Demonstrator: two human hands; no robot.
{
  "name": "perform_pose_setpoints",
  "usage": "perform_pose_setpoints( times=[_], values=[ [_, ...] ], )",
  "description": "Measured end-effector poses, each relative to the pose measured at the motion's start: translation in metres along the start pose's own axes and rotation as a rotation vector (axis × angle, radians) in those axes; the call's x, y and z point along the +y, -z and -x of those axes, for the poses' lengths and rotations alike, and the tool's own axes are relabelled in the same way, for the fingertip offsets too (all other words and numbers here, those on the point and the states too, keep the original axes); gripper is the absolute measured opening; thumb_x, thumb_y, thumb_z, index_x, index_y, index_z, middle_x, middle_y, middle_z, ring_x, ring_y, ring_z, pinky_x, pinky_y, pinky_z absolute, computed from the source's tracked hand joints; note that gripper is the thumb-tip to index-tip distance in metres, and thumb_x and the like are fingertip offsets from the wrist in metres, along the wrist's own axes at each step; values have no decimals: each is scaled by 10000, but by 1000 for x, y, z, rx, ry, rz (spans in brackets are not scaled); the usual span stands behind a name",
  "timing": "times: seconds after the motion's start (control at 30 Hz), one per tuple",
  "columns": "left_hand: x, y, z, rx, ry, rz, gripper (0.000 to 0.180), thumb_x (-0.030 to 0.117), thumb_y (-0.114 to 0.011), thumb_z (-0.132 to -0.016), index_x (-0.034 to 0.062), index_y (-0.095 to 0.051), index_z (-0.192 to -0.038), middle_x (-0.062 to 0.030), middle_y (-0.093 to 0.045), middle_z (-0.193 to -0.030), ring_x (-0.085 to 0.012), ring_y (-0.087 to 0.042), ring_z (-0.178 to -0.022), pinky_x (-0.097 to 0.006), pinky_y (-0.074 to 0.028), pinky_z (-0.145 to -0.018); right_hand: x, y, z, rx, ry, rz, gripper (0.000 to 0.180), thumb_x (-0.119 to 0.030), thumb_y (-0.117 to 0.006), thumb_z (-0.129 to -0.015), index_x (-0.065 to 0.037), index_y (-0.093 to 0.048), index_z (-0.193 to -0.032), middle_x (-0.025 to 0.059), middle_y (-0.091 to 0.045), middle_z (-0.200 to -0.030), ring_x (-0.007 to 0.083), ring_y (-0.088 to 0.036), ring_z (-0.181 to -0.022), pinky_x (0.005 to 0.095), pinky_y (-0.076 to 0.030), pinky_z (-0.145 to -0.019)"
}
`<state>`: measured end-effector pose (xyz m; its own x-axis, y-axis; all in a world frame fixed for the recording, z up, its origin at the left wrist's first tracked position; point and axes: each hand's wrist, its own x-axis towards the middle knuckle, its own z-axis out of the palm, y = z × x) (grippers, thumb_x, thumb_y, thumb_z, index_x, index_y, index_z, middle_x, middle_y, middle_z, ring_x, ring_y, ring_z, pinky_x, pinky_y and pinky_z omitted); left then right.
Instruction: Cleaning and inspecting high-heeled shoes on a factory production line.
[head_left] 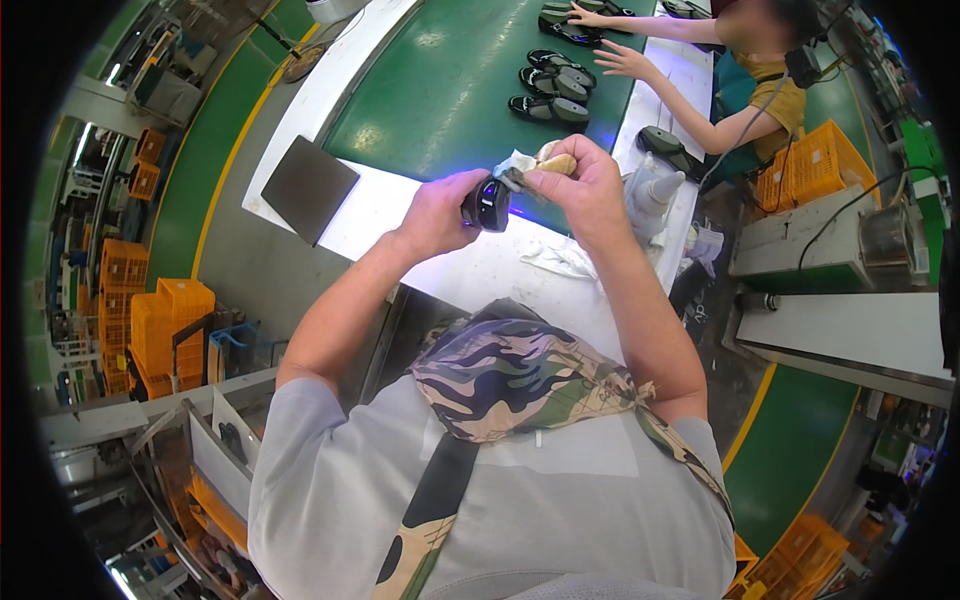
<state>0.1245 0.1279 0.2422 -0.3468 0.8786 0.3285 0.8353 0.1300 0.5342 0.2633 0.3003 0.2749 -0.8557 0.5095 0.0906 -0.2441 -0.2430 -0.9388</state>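
Observation:
My left hand [437, 216] is closed around a glossy black shoe [489, 207], held above the near edge of the white table. Seen end-on, the shoe shows little of its shape. My right hand [588, 196] pinches a crumpled whitish cloth [514, 169] against the shoe's upper side. Pale yellow coverings [557, 163] show at that hand's fingertips. Both forearms reach forward, elbows bent. Beyond my hands, several black shoes with grey soles [552, 82] lie on the green belt [430, 100].
White squeeze bottles [650, 205] stand right of my right hand. A white rag [560, 258] lies on the white table [440, 272]. A dark square board [309, 190] sits at left. Across the right edge, a co-worker [755, 90] reaches toward shoes. Orange crates [170, 320] stand left.

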Motion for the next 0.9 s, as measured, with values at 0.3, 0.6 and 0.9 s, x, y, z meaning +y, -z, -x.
perform_pose_setpoints(
  times=[0.3,0.6,0.9],
  values=[
    [11,22,1,-586,376,233,588,149,-862,-499,0,-625,-1017,-110,-701,-870,-213,-673,-773,-338,-543,-754,23,19,-24,-46,129,123,176,-13,-743,-771,-37,-582,-839,-20,-580,-779,42,-494,-676,207,-410,-579],
    [-8,7,21,-613,514,714,591,115,-868,-556,-18,-631,-1080,-79,-693,-953,-187,-647,-871,-318,-514,-847,43,29,-34,-180,153,196,192,13,-721,-770,-36,-542,-819,32,-619,-859,77,-532,-770,232,-448,-672],
    [-10,-8,41,-504,714,971,597,133,-848,-585,-28,-621,-1113,-69,-679,-971,-165,-632,-863,-296,-506,-831,64,33,-19,-327,122,164,207,0,-724,-762,-37,-528,-816,51,-626,-868,106,-555,-799,259,-457,-707]
  ],
)
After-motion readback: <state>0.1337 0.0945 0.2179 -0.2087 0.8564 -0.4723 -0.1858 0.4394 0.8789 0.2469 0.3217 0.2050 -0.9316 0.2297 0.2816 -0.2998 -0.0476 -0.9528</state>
